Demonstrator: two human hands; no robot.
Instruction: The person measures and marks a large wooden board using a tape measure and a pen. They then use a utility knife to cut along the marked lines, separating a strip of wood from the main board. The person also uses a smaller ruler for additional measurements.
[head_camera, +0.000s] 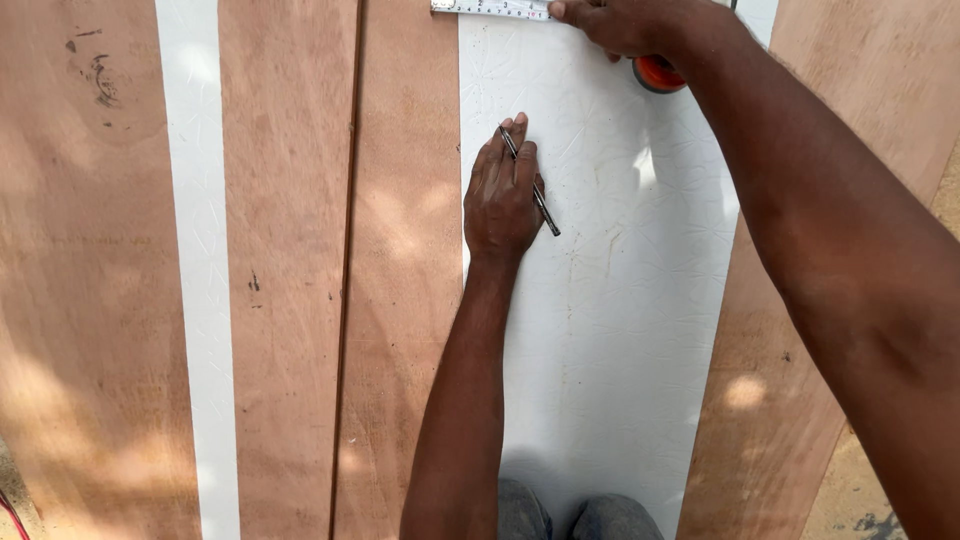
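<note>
Left hand (502, 195) grips pencil (530, 182) flat on white panel (610, 300); right hand (625, 22) fingers pin tape measure (490, 8) to steady it.

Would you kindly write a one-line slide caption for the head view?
Left hand holds a pencil on a white embossed panel; right hand pins a tape measure at its top edge.

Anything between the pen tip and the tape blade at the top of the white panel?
Nothing visible. The left hand holds the pen flat on the white panel; bare panel runs up to the tape measure, which the right hand pins at the top edge.
</note>
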